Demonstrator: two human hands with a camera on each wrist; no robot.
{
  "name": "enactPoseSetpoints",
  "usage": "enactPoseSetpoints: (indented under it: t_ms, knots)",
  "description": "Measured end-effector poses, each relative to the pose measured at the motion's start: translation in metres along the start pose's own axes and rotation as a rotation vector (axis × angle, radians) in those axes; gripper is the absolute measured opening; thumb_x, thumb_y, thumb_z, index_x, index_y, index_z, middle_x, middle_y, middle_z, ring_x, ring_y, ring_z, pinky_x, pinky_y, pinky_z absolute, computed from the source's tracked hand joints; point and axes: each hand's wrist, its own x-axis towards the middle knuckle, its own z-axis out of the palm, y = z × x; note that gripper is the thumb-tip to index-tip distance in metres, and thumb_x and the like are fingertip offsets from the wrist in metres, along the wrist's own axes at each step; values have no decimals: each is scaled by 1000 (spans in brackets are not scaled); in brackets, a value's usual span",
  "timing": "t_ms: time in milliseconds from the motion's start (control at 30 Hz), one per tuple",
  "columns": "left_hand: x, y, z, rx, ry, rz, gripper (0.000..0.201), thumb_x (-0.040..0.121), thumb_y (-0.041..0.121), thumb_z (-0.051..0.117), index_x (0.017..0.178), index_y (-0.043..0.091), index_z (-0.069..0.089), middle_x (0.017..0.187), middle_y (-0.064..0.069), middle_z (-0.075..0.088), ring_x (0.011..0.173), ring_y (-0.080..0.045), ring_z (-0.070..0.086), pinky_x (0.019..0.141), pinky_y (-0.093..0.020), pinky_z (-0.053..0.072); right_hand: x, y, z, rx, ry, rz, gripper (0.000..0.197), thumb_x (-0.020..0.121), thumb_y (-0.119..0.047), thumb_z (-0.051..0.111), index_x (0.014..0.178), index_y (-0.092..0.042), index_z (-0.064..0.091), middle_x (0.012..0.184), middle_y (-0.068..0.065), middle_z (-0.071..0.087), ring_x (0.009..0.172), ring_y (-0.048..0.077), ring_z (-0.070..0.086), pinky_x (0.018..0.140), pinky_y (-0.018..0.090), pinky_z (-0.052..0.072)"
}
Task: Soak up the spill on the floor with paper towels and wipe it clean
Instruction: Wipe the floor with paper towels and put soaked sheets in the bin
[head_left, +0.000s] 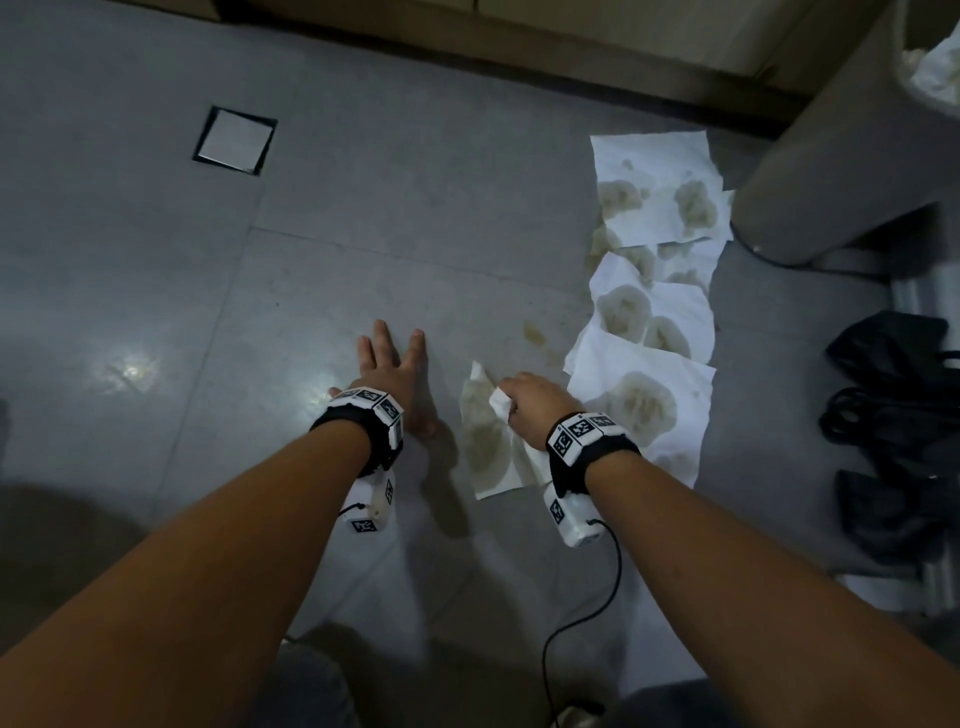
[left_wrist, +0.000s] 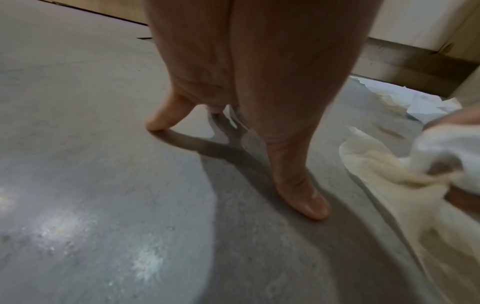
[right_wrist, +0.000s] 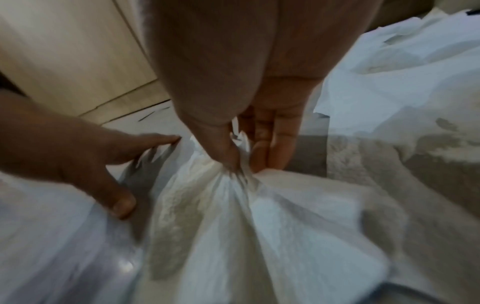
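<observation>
Bunching a stained paper towel (head_left: 485, 441) in right hand (head_left: 535, 397) fingers (seemingly damp), left hand (head_left: 392, 371) splayed on floor (head_left: 156, 260)

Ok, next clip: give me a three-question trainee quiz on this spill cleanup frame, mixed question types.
1. True or false: the left hand grips a paper towel.
2. Multiple choice: the right hand is A) flat on the floor, B) bunching a stained paper towel in its fingers, C) reaching into the bin.
3. Fill in: a small patch of spill shows on bare floor between the held towel and the row of ____ towels.

Key: 1 false, its spread fingers rest on the floor; 2 B; 3 stained.
</observation>
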Motion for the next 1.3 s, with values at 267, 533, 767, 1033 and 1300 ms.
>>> enactPoseSetpoints:
  t_ms: [267,533,767,1033,1300]
  knots:
    - [7,3,4,13,22,-52,158,43,48,96,139,50,-30,143,-3,-55,142,-37,-35,104,-78,21,4,-7,-26,153,479,122,33,92,-13,51,123,-5,52,129,12,45,99,36,57,81,41,48]
    - [6,3,5,19,20,-34,155,47,44,95,139,48,-29,144,-3,-53,143,-38,-34,105,-78,22,-5,-13,15,-87,302,56,55,95,-36,47,140,-5,46,161,9,16,147,29,17,119,43,22]
    - [9,-2,9,27,53,-18,142,66,23,91,140,48,-28,143,-2,-53,144,-37,-32,105,-76,25,-5,-12,43,-152,110,36,71,101,-53,26,156,-20,-2,163,13,-11,150,31,-9,122,46,7]
    - [5,4,4,5,15,-27,154,48,46,95,142,47,-27,145,-4,-53,143,-37,-34,106,-76,23,3,12,27,-103,150,175,78,100,-57,20,155,-10,-6,162,12,-17,150,26,-15,122,40,-4]
    - [14,-2,10,-3,33,-18,134,73,14,85,146,50,-23,143,-1,-54,143,-37,-34,107,-76,22,27,15,15,-25,191,204,82,99,-59,23,154,-7,-8,161,15,-19,149,28,-17,122,41,-2]
